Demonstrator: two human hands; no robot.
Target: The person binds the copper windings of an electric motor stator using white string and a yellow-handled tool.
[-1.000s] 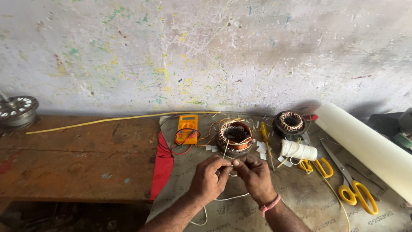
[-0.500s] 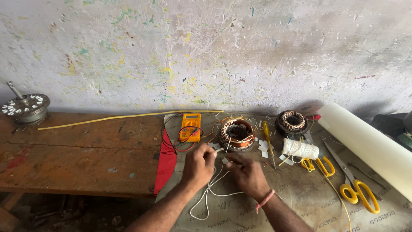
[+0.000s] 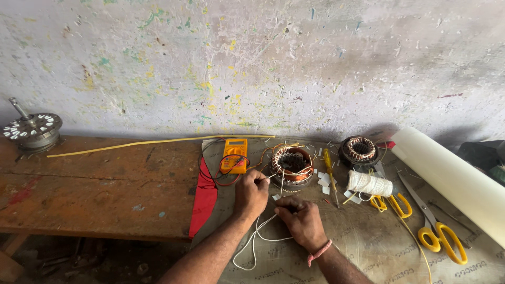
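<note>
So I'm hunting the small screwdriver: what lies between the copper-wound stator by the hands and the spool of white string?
In the head view, a yellow-handled screwdriver and white paper scraps lie between the stator and the string spool.

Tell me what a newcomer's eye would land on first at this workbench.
Most striking is the copper-wound stator at the middle of the bench, with the left hand and right hand just in front of it handling white cord. Next come the yellow multimeter to its left, and the yellow-handled scissors and big white roll at the right.
</note>
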